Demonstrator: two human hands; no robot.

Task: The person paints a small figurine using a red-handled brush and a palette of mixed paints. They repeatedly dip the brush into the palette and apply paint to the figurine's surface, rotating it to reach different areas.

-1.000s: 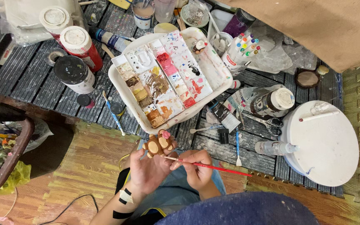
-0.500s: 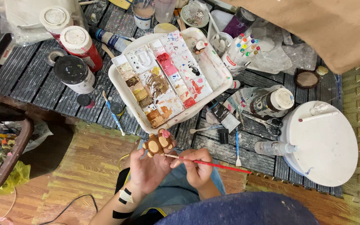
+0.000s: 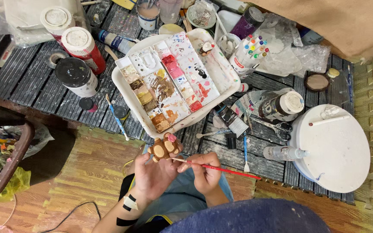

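Note:
My left hand [image 3: 151,176] holds up a small brown clay figurine [image 3: 164,147] with a pink spot on top, just in front of the white palette tray [image 3: 227,71]. My right hand [image 3: 203,173] grips a thin red-handled paintbrush [image 3: 221,169], its tip touching the figurine's lower side. The tray holds rows of paint wells in browns, pinks and reds, and a second small figurine [image 3: 205,47] sits at its far edge. Black tape strips mark my left forearm.
Paint bottles with red, black and white bodies [image 3: 79,45] stand at the left on a dark slatted surface. A round white turntable [image 3: 333,149] sits at the right. Scissors [image 3: 277,126], loose brushes, a paint tube [image 3: 232,121] and a small bottle [image 3: 283,153] lie between.
The figurine and both hands stay almost still; the brush tip has shifted slightly along the figurine's underside.

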